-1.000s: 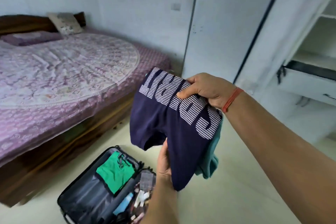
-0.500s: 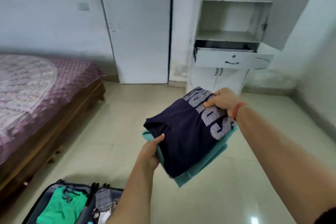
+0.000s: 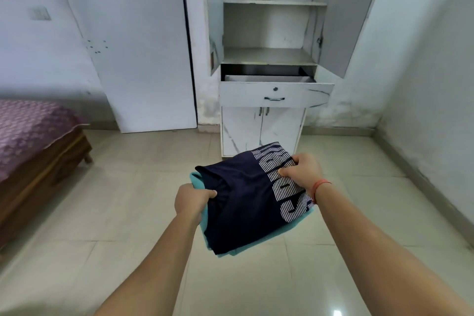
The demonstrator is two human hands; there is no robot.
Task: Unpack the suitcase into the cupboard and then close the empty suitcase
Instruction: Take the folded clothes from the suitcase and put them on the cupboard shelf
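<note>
Two hands pinched a folded shirt [image 3: 246,208] lying on teal cloth [image 3: 197,180]: left hand [image 3: 192,200] at the near-left edge, right hand [image 3: 302,172] on the lettered band. Gripped only at its edges, the teal layer might slide out. The shirt was roughly square with no clear long axis, lettered edge to the right, above the floor [image 3: 128,200], short of the cupboard [image 3: 241,131].

The folded navy-blue cotton garment [image 3: 241,210] between the left hand [image 3: 191,200] and the right hand [image 3: 302,169] bore white lettering made of fine stripes, and a teal cloth [image 3: 198,180] showed under it. A thin orange-red thread band [image 3: 320,185] circled the right wrist. Beyond the hands the tall white cupboard [image 3: 243,95] had grey marble-like veins, and left of the left hand a purple bedspread [image 3: 33,126] carried a pale small print.
</note>
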